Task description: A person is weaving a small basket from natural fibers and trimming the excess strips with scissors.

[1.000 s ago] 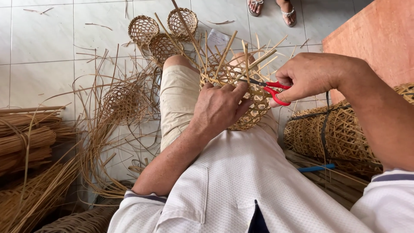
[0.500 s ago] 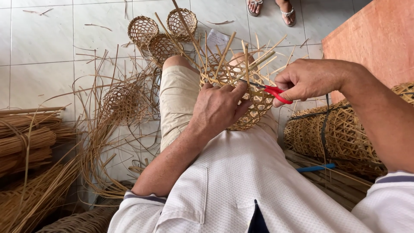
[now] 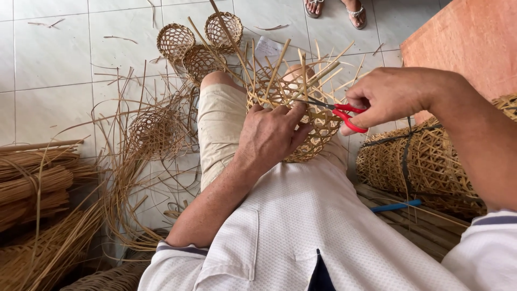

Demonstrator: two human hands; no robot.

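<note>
A small open-weave bamboo basket [image 3: 318, 129] rests on my lap between my knees, with several loose strip ends sticking up from its rim. My left hand [image 3: 269, 134] grips its near side and steadies it. My right hand [image 3: 390, 94] holds red-handled scissors [image 3: 344, 114], whose blades point left into the upright strips at the basket's rim.
Three finished small baskets [image 3: 199, 43] stand on the tiled floor ahead. A half-woven basket [image 3: 156, 132] with long strips lies at left, beside bundles of bamboo strips [image 3: 32, 183]. A stack of woven baskets [image 3: 425, 161] sits at right under an orange board [image 3: 468, 37]. Another person's sandalled feet [image 3: 334, 9] show at top.
My right hand with the scissors has shifted slightly along the rim, the blades now reaching further left among the upright strips. My left hand keeps its hold on the basket.
</note>
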